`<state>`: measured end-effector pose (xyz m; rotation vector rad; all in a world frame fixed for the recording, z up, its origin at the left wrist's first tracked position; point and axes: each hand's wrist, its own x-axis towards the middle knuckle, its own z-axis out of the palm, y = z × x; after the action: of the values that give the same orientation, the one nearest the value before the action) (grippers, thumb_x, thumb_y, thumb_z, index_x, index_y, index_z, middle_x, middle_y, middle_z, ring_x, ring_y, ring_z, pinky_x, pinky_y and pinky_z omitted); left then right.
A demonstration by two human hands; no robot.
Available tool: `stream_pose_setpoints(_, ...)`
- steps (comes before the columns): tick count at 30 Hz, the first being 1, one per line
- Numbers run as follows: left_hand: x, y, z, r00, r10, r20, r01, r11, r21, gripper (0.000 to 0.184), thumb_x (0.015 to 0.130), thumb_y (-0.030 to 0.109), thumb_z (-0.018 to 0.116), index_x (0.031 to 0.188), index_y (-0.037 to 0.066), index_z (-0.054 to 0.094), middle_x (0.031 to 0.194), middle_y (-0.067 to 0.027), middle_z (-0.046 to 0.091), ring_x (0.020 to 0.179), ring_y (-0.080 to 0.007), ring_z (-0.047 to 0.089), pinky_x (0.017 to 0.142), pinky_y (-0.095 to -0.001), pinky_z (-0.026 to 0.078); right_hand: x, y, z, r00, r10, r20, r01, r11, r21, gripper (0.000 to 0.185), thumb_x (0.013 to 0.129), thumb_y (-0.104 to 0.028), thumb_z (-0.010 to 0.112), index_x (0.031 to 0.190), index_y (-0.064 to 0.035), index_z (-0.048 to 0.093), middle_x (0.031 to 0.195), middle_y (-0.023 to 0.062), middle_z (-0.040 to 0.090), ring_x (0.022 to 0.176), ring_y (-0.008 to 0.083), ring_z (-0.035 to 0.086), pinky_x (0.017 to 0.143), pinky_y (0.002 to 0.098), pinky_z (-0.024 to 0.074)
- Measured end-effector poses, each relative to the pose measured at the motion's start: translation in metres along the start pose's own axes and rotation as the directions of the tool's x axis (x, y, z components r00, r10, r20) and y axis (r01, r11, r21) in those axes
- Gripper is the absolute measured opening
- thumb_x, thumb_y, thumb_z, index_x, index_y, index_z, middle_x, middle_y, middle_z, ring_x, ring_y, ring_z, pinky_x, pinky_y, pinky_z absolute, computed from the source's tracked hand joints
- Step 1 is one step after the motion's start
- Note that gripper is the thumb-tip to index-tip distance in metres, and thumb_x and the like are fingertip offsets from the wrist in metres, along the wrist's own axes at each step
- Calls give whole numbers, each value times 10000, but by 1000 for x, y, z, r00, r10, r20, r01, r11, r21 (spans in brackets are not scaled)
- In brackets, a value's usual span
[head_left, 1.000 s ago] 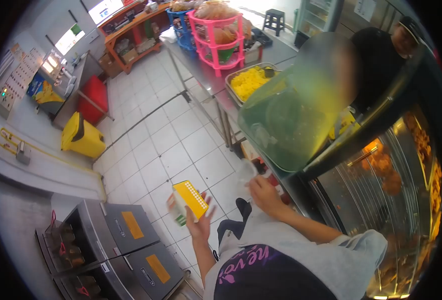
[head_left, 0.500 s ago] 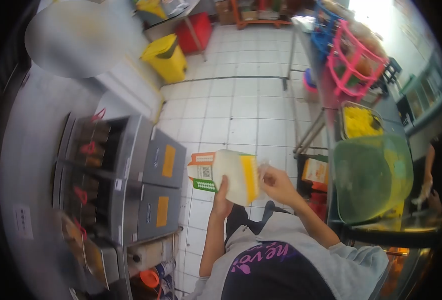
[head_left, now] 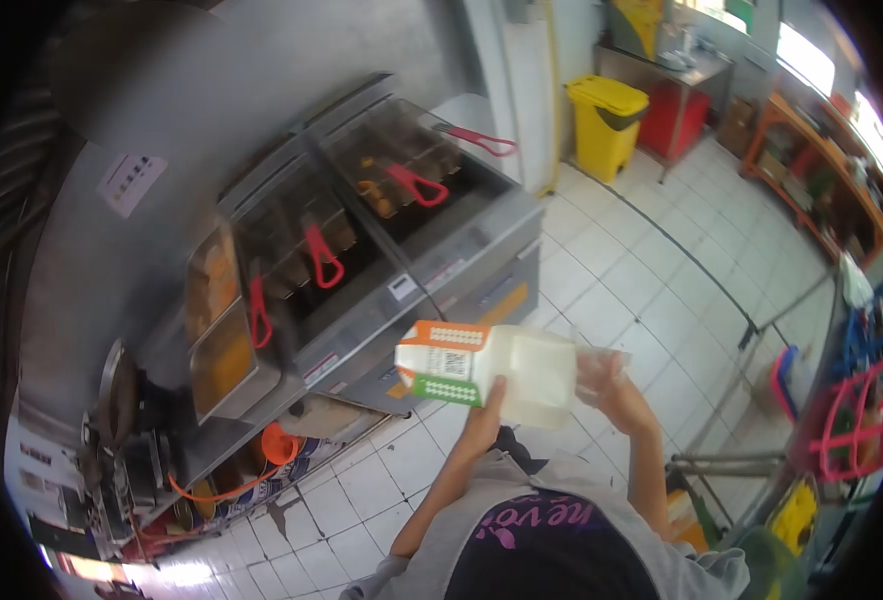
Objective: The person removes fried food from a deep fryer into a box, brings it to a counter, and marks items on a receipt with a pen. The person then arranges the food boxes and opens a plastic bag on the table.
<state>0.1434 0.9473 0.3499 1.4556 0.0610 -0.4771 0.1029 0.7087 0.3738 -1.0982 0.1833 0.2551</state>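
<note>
Near the fryer (head_left: 477,240), left fingers (head_left: 498,394) around the carton (head_left: 507,365), right fingers (head_left: 594,378) beside it, hold unclear.

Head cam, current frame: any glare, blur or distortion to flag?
Head view: wide-lens distortion, tiled floor lines bowing, corners black; head view: bright window blown out white, upper left dim and smeared; head view: carton colours clear, fine print too soft to read.

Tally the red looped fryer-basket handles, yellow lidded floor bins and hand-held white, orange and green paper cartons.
Red looped fryer-basket handles: 4
Yellow lidded floor bin: 1
White, orange and green paper carton in the left hand: 1
Total: 6
</note>
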Motion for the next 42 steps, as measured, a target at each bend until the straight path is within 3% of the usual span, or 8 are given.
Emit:
stream_pose_setpoints(5, 4, 51, -84, 857, 249, -452, -158, 961, 228, 503, 1000, 331, 440, 1319, -58, 441, 1287, -155, 502, 1189, -218, 453, 1021, -332, 338, 85, -74, 15, 926, -374, -54, 360, 916, -176, 777, 930, -652, 243, 1446, -72, 264, 1457, 88, 380, 1300, 283, 388, 1082, 414, 299)
stream_pose_setpoints(6, -2, 68, -93, 832, 235, -503, -156, 968, 195, 494, 1001, 323, 442, 1308, -64, 450, 1274, -154, 514, 1176, -217, 464, 1010, -329, 348, 128, -87, -20, 788, -587, 186, 454, 351, -819, 777, 938, -634, 259, 1463, -61, 235, 1444, 118, 394, 1274, 286, 425, 1076, 413, 314)
stream_pose_setpoints(8, -2, 75, -120, 810, 291, -509, -172, 948, 269, 451, 999, 284, 450, 1295, -57, 464, 1272, -144, 523, 1167, -208, 474, 996, -325, 362, 165, -150, -19, 684, -644, 342, 683, 731, 11, 779, 925, -640, 312, 1437, -53, 298, 1309, 183, 518, 1163, 274, 531, 1027, 398, 371)
stream_pose_setpoints(11, -18, 102, -145, 851, 296, -434, -132, 920, 368, 419, 990, 253, 476, 1288, -41, 478, 1278, -132, 525, 1171, -197, 471, 997, -320, 362, 181, -246, 39, 701, -713, -10, 524, 525, -671, 573, 935, -417, 495, 1342, -18, 432, 1156, 162, 613, 1030, 201, 575, 822, 318, 488)
stream_pose_setpoints(16, -30, 158, -153, 589, -30, -808, 45, 999, -5, 505, 866, 255, 663, 1250, -40, 521, 1207, -103, 561, 1068, -186, 527, 933, -316, 413, 309, -326, 121, 259, -789, 557, 658, -278, -700, 442, 800, -198, 689, 1197, -51, 561, 1042, 75, 622, 935, 188, 567, 819, 321, 444)
stream_pose_setpoints(22, -6, 198, -158, 228, 36, -973, -496, 864, -84, 661, 865, 274, 662, 1369, -23, 355, 1199, -118, 547, 1028, -211, 584, 863, -339, 501, 510, -324, 232, 611, -334, 718, 773, 58, -631, 338, 752, -95, 709, 1061, -88, 574, 976, 105, 596, 855, 233, 612, 785, 371, 484)
stream_pose_setpoints(29, 21, 241, -193, 105, 33, -994, -592, 805, -36, 706, 948, 524, 444, 1433, 44, 263, 1350, -131, 439, 1182, -255, 505, 934, -425, 479, 668, -208, 340, 708, 329, 625, 548, -814, -193, 513, 734, -240, 711, 1233, -191, 604, 963, 72, 657, 997, 254, 625, 881, 436, 477)
stream_pose_setpoints(42, 132, 309, -313, 474, 171, -864, -149, 982, 112, 764, 935, 635, 296, 1319, -16, 409, 1159, -171, 583, 963, -240, 645, 670, -310, 590, 803, -44, 303, 856, 234, 461, 513, -490, -705, 406, 661, -245, 749, 1019, -65, 688, 1034, 121, 677, 978, 254, 651, 834, 376, 514)
